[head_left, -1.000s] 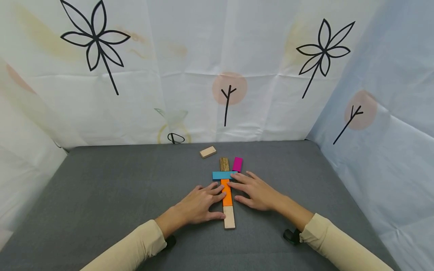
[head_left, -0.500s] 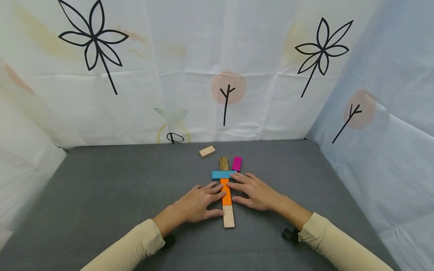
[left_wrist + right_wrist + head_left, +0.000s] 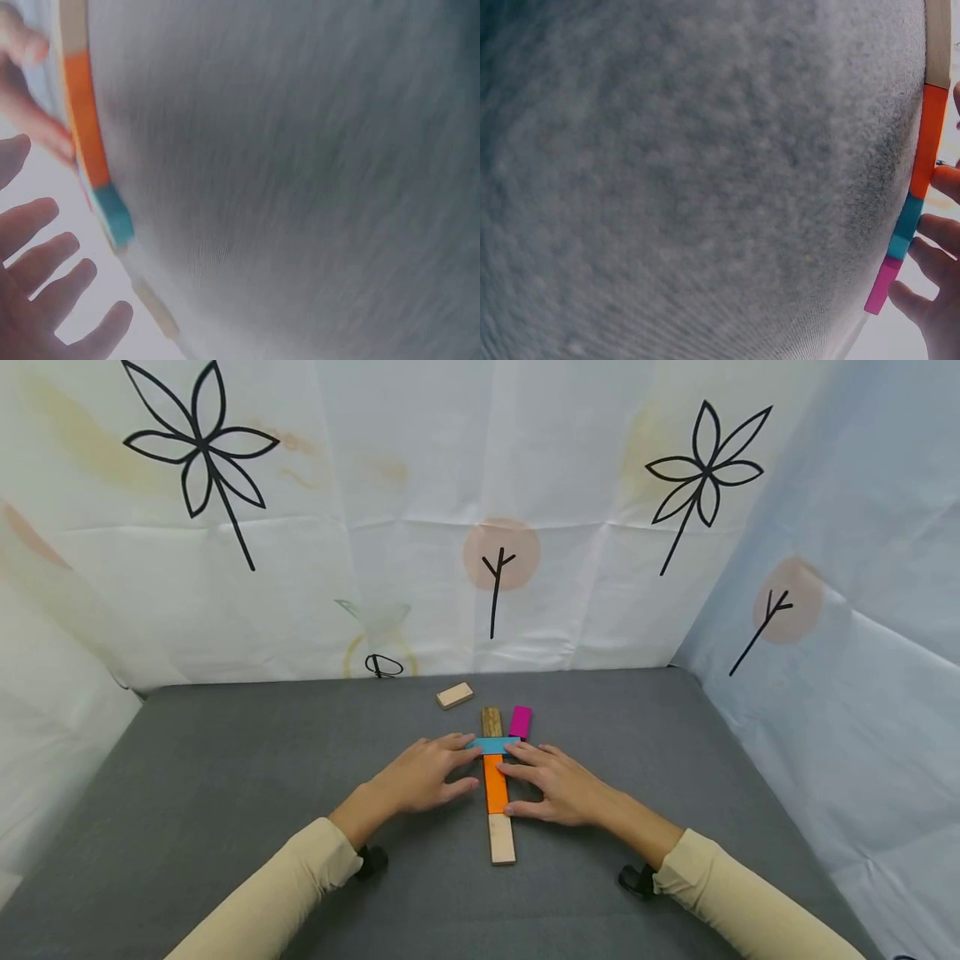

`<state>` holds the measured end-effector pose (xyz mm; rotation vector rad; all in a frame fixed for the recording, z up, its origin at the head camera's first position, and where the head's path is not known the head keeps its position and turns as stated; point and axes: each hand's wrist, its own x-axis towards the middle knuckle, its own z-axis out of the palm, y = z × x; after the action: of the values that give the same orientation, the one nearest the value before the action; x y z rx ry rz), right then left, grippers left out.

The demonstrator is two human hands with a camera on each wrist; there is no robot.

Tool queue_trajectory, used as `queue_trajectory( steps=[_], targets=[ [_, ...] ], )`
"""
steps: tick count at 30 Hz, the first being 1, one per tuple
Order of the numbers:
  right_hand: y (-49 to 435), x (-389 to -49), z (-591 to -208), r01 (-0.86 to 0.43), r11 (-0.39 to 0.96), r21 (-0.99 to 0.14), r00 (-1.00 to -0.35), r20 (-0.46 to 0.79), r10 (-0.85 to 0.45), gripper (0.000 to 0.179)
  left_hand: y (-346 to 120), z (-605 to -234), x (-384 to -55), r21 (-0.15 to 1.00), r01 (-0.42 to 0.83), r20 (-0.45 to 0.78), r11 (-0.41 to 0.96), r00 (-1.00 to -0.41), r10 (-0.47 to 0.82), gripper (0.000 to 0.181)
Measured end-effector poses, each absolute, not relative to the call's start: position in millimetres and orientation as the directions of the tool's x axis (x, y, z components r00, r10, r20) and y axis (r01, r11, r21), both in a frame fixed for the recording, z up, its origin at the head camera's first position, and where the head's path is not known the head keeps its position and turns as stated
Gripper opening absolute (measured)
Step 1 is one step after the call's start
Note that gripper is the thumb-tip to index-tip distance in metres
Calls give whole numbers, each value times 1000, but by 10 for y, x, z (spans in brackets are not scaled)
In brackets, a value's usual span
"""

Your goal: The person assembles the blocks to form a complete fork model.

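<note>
A blue block (image 3: 493,746) lies crosswise at the head of an orange block (image 3: 495,787), and a pale wooden block (image 3: 502,841) continues that line toward the near side. Beyond the blue block, a brown grained block (image 3: 491,722) points away, with a magenta block (image 3: 521,722) slightly to its right. My left hand (image 3: 420,775) has its fingertips at the blue block's left end, the fingers extended and spread. At the blue block's right end are fingertips of my right hand (image 3: 562,789), while another finger reaches onto the orange block and the thumb lies along its right side.
Farther back, a loose pale block (image 3: 454,696) lies at an angle on the grey cloth table (image 3: 262,752). A white printed curtain (image 3: 420,527) rises behind the table, and more cloth hangs along both sides.
My left hand has moved from the orange and pale blocks up to the blue block's left end. The right hand stays nearly in place, and the blocks keep their arrangement.
</note>
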<state>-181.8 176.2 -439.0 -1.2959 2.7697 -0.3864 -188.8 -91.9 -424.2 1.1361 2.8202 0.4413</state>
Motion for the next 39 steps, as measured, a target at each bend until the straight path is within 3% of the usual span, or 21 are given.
queue_trajectory(
  steps=[9,18,30,39],
  targets=[
    [1752,-1821,-4385,-739,622,-258,-652,44,-757,66,-976,-4243,-2296,253,550,48,796,-829,558,58],
    [1746,-1806,-4382,-721,633,-280,-666,32,-745,64,-999,-4281,-2551,317,373,-31,872,-915,403,63],
    [1745,-1820,-4386,-718,633,-288,-668,30,-744,65,-1001,-4384,-2612,319,278,-113,906,-938,327,64],
    [1749,-1826,-4389,-719,635,-282,-668,28,-744,65,-1051,-4429,-2578,305,340,-73,890,-923,378,63]
  ],
)
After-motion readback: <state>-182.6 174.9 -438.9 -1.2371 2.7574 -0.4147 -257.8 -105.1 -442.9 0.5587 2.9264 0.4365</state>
